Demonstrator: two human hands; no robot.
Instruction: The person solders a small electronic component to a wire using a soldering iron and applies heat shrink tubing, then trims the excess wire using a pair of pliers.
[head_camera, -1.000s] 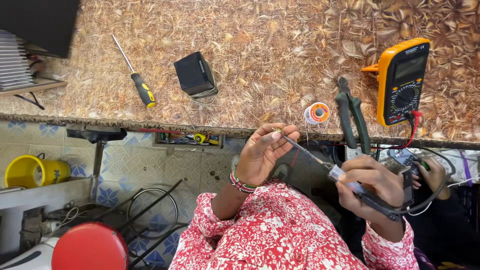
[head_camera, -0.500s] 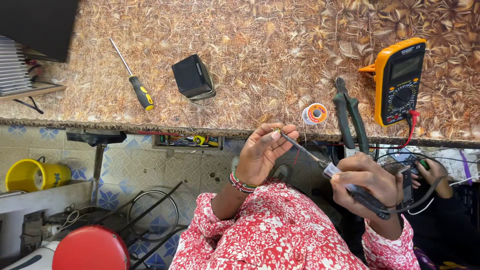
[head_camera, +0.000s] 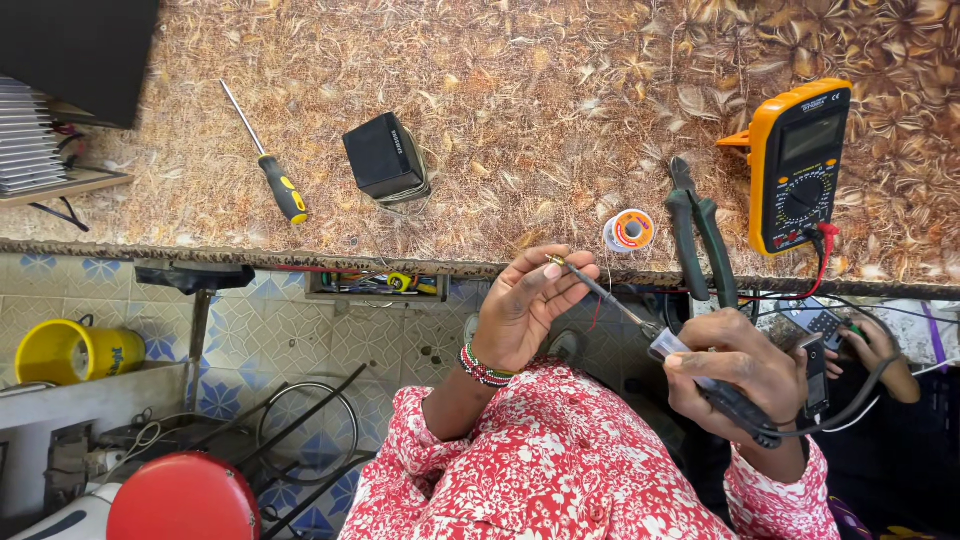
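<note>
My right hand (head_camera: 738, 368) grips the dark handle of a soldering iron (head_camera: 690, 365), whose thin metal tip points up and left. That tip reaches the fingertips of my left hand (head_camera: 528, 300), which pinch something small and thin, perhaps a wire; I cannot tell exactly what. Both hands are held just below the front edge of the patterned brown worktop (head_camera: 520, 110). A beaded bracelet sits on my left wrist. My sleeves are red with white flowers.
On the worktop lie a screwdriver (head_camera: 268, 165), a small black box (head_camera: 385, 155), a solder spool (head_camera: 629, 229), green-handled pliers (head_camera: 700, 230) and an orange multimeter (head_camera: 797, 165). Another person's hand (head_camera: 875, 345) is at right. A yellow cup (head_camera: 65, 350) and red round object (head_camera: 185, 498) sit low left.
My left hand has shifted slightly, and the iron's tip has come closer to its fingertips. My right hand has moved a little left and up.
</note>
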